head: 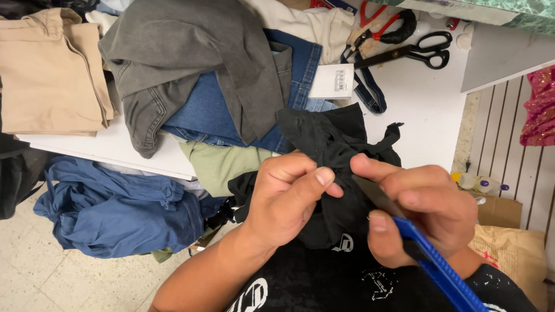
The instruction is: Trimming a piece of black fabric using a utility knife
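The black garment hangs bunched off the front edge of the white worktop, right between the two hands. The left hand pinches a fold of its cloth between thumb and curled fingers. The right hand lies just beside it, forefinger stretched out onto the same fold, the other fingers closed around a blue utility knife; the knife's grey blade points up toward the pinched cloth, and whether the tip touches it cannot be told.

Behind the garment the worktop carries a heap of clothes: a grey pair of trousers lies over blue jeans, with a pale green piece under them and folded tan trousers at the far left. A white card tag rests on the jeans. Black-handled scissors and red-handled ones lie near the back edge.

Below the worktop a crumpled blue garment lies on the speckled tile floor. To the right stand a slatted wall panel, a pink sequined cloth, small bottles and a brown paper bag
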